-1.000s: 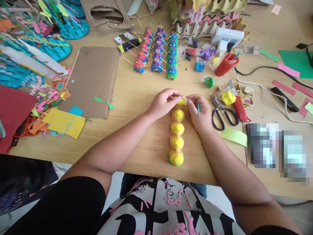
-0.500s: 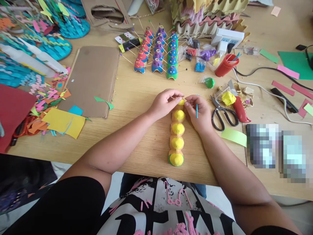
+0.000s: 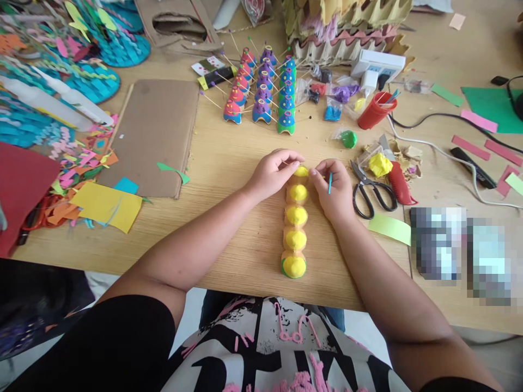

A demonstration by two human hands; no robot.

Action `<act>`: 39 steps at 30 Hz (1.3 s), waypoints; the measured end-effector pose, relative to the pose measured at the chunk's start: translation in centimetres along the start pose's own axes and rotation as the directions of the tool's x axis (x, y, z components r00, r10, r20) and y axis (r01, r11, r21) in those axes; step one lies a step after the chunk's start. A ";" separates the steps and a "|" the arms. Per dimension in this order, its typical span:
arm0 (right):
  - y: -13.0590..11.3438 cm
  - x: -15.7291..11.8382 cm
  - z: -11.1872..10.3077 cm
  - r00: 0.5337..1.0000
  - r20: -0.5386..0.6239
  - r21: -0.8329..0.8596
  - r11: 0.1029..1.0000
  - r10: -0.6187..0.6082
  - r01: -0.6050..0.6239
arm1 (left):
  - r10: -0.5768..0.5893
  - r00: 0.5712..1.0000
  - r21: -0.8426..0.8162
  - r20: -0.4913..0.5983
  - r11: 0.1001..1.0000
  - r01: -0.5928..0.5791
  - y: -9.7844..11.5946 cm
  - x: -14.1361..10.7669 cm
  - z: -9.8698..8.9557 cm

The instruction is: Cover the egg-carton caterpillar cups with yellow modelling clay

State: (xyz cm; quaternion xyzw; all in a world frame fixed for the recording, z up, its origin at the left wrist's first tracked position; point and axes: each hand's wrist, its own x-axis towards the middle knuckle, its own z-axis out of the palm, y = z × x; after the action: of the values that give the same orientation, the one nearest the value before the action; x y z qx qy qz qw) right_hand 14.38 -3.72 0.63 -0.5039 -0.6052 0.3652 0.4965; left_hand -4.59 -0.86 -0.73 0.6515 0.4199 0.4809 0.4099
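Note:
An egg-carton strip [image 3: 296,227] with several yellow clay caps lies lengthwise in front of me, green clay showing on its near end. At its far end, my left hand [image 3: 274,173] has thumb and fingers closed on the strip beside the last yellow cap [image 3: 301,171]. Just right of that cap is my right hand [image 3: 335,189], thumb and forefinger pinched together. A thin blue stick [image 3: 330,183] pokes out between its curled fingers. Whether the right fingertips touch the cap, I cannot tell.
Black-handled scissors [image 3: 373,193], a red-handled knife [image 3: 399,182] and yellow clay [image 3: 379,164] lie to the right. Finished caterpillars [image 3: 261,90] with stick feelers stand beyond my hands. Cardboard [image 3: 151,136] and paper scraps [image 3: 108,204] are on the left; a red cup [image 3: 373,114] stands back right.
My right hand's fingertips have drawn slightly right, away from the last cap, and the blue stick has shifted a little with them. My left hand stays at the strip's far end.

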 end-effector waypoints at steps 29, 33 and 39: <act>-0.3 -0.3 0.0 0.996 0.027 0.128 0.988 0.085 -0.088 | 0.026 0.999 0.025 -0.029 0.999 -0.026 -0.2 0.1 -0.1; 0.0 -0.2 0.0 0.999 -0.005 0.079 0.996 0.042 -0.042 | 0.001 1.000 -0.033 -0.010 0.999 -0.001 -0.2 0.2 -0.3; 0.0 -0.1 0.1 0.997 0.074 -0.007 1.000 0.015 -0.015 | 0.025 0.998 0.076 0.057 0.997 -0.030 0.4 0.0 -0.3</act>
State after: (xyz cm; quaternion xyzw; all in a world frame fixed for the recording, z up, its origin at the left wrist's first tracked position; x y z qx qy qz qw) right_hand 14.32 -3.81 0.59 -0.4960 -0.6206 0.3854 0.4694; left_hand -4.77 -0.91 -0.34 0.6858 0.4174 0.4513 0.3896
